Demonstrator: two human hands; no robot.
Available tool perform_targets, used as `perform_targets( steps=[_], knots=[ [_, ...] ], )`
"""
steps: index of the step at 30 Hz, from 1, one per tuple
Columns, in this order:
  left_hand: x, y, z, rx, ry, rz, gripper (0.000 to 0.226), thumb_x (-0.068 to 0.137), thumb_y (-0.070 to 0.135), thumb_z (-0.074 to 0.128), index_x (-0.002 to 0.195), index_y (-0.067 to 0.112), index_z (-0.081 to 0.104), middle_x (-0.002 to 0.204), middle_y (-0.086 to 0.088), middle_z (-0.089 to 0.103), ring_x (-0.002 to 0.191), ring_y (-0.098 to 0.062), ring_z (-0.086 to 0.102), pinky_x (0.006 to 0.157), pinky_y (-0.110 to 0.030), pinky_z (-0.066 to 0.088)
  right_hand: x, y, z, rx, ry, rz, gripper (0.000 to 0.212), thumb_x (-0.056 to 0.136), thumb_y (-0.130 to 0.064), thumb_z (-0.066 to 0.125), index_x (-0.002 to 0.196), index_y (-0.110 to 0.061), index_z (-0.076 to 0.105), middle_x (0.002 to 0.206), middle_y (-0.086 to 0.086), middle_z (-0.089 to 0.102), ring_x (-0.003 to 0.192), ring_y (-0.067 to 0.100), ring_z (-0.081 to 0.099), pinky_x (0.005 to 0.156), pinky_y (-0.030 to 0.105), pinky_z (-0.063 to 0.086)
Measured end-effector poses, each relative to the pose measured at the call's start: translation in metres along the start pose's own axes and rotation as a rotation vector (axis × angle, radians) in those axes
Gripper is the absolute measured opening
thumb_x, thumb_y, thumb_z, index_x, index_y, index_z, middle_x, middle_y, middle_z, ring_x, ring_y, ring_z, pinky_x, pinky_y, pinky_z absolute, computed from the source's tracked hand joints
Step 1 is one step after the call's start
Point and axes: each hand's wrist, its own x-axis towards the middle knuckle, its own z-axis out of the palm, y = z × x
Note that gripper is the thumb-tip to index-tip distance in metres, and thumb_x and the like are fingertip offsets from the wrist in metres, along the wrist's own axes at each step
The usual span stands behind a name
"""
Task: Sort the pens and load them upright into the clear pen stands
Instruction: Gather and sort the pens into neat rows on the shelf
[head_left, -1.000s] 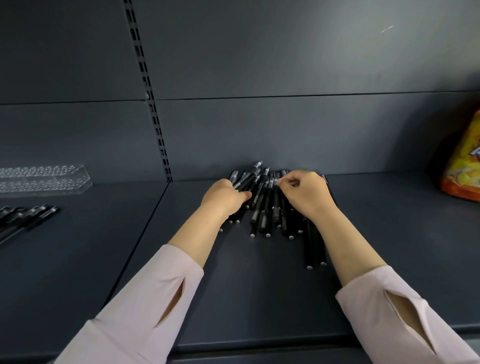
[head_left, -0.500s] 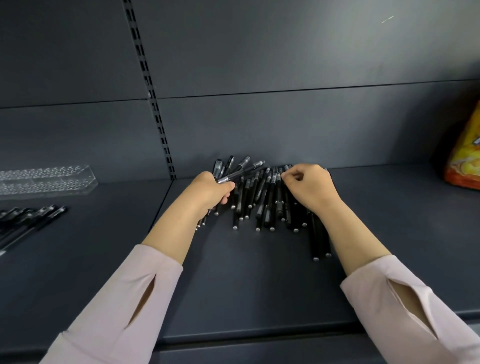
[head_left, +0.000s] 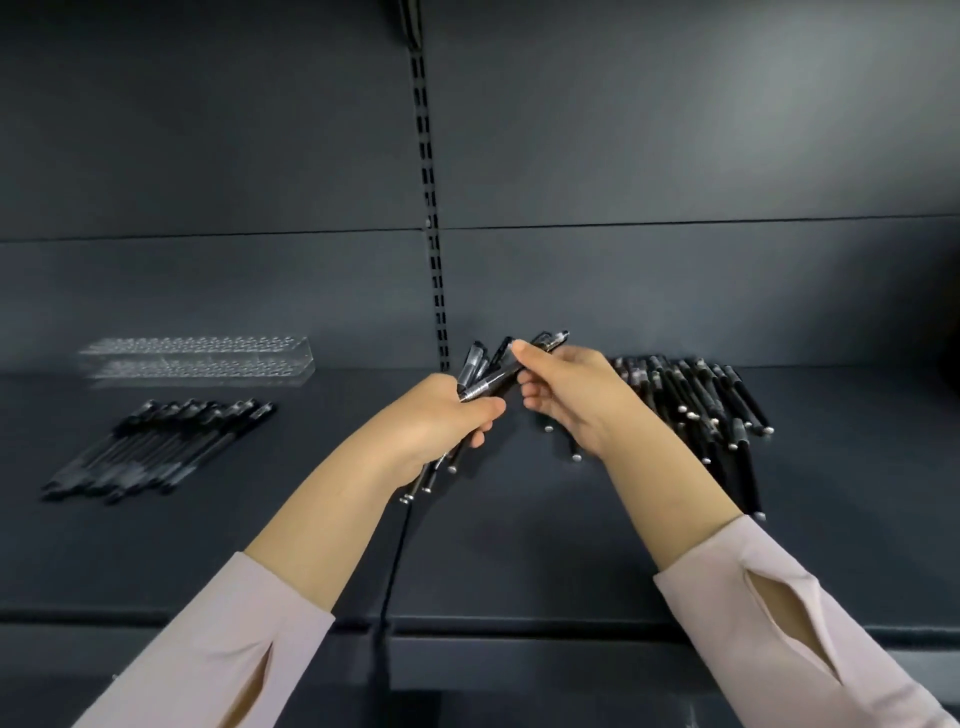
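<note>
A person's left hand (head_left: 441, 415) curls around a bundle of black pens (head_left: 475, 361) above a dark shelf (head_left: 519, 545), while the right hand (head_left: 576, 400) pinches a single pen (head_left: 498, 375) lying across the bundle. A loose pile of pens (head_left: 696, 400) lies on the shelf at right. A sorted row of pens (head_left: 166, 447) and a clear pen stand (head_left: 197, 358) sit at left. Markings on the pens are too blurred to read.

Black pens (head_left: 691, 395), pale pink sleeves (head_left: 779, 613)
</note>
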Motion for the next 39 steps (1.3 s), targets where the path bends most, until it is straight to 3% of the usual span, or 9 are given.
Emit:
perform_targets(
  steps=[6, 11, 17, 20, 23, 27, 33, 36, 39],
  knots=[
    [-0.045, -0.058, -0.09, -0.096, 0.075, -0.043, 0.029, 0.091, 0.039, 0.063, 0.086, 0.011, 0.066, 0.062, 0.005, 0.064, 0.065, -0.017, 0.055, 0.073, -0.032, 0.045, -0.013, -0.007, 0.095, 0.233, 0.019, 0.063, 0.013, 0.094, -0.014, 0.062, 0.095, -0.001, 0.06, 0.07, 0.007, 0.057, 0.06, 0.014, 0.059, 0.051, 0.022, 0.055],
    [-0.076, -0.112, -0.185, -0.339, 0.064, -0.033, 0.024, 0.097, 0.03, 0.058, 0.098, 0.008, 0.068, 0.066, 0.008, 0.065, 0.058, -0.008, 0.059, 0.06, -0.024, 0.05, -0.019, 0.003, 0.184, 0.272, 0.024, 0.091, 0.012, 0.095, -0.011, 0.059, 0.084, -0.006, 0.058, 0.066, 0.005, 0.054, 0.056, 0.012, 0.056, 0.048, 0.02, 0.053],
    [-0.098, -0.179, -0.281, -0.469, 0.057, -0.038, 0.023, 0.099, 0.025, 0.057, 0.108, 0.006, 0.068, 0.084, 0.005, 0.075, 0.07, -0.008, 0.069, 0.062, -0.024, 0.054, -0.01, 0.03, 0.276, -0.156, 0.043, -0.036, 0.009, 0.096, -0.007, 0.052, 0.102, -0.013, 0.05, 0.062, 0.005, 0.046, 0.051, 0.013, 0.042, 0.046, 0.02, 0.045],
    [-0.094, -0.202, -0.303, -0.484, 0.042, -0.061, 0.02, 0.097, 0.025, 0.061, 0.108, 0.01, 0.07, 0.092, 0.004, 0.077, 0.074, -0.007, 0.07, 0.066, -0.026, 0.055, 0.001, 0.047, 0.291, -0.451, 0.078, 0.014, 0.001, 0.093, -0.006, 0.057, 0.093, -0.006, 0.056, 0.061, 0.007, 0.047, 0.051, 0.014, 0.044, 0.046, 0.019, 0.047],
    [-0.083, -0.214, -0.313, -0.524, 0.002, -0.071, 0.02, 0.095, 0.026, 0.063, 0.107, 0.012, 0.071, 0.095, 0.004, 0.077, 0.076, -0.006, 0.071, 0.064, -0.024, 0.055, 0.01, 0.059, 0.297, -0.66, 0.118, 0.074, 0.008, 0.086, -0.007, 0.067, 0.09, -0.003, 0.062, 0.061, 0.011, 0.054, 0.056, 0.021, 0.055, 0.063, 0.032, 0.055],
    [-0.065, -0.22, -0.316, -0.598, -0.051, -0.076, 0.02, 0.095, 0.025, 0.062, 0.109, 0.013, 0.069, 0.1, 0.002, 0.077, 0.087, -0.008, 0.073, 0.062, -0.021, 0.056, 0.015, 0.06, 0.304, -0.706, 0.138, 0.095, 0.036, 0.081, -0.011, 0.075, 0.108, 0.01, 0.064, 0.066, 0.013, 0.064, 0.056, 0.021, 0.062, 0.076, 0.033, 0.059],
    [-0.045, -0.226, -0.318, -0.641, -0.072, -0.066, 0.022, 0.093, 0.022, 0.065, 0.109, 0.009, 0.071, 0.096, 0.0, 0.077, 0.08, -0.009, 0.072, 0.061, -0.021, 0.056, 0.013, 0.049, 0.314, -0.893, 0.142, -0.014, 0.035, 0.088, -0.031, 0.067, 0.092, 0.004, 0.07, 0.071, 0.016, 0.069, 0.061, 0.024, 0.065, 0.078, 0.031, 0.056],
    [-0.042, -0.23, -0.324, -0.659, -0.105, -0.045, 0.021, 0.094, 0.02, 0.063, 0.11, 0.008, 0.07, 0.099, -0.001, 0.077, 0.081, -0.011, 0.072, 0.064, -0.024, 0.056, 0.009, 0.04, 0.336, -0.726, 0.047, -0.138, 0.033, 0.093, -0.034, 0.061, 0.101, -0.003, 0.071, 0.072, 0.006, 0.064, 0.061, 0.014, 0.058, 0.073, 0.03, 0.056],
    [-0.041, -0.236, -0.339, -0.668, -0.12, -0.034, 0.021, 0.094, 0.02, 0.062, 0.11, 0.009, 0.07, 0.098, -0.002, 0.077, 0.081, -0.011, 0.073, 0.063, -0.023, 0.055, 0.007, 0.032, 0.378, -0.37, -0.191, -0.07, 0.023, 0.093, -0.03, 0.062, 0.102, -0.012, 0.072, 0.079, -0.003, 0.068, 0.064, 0.005, 0.059, 0.063, 0.02, 0.054]
  ],
)
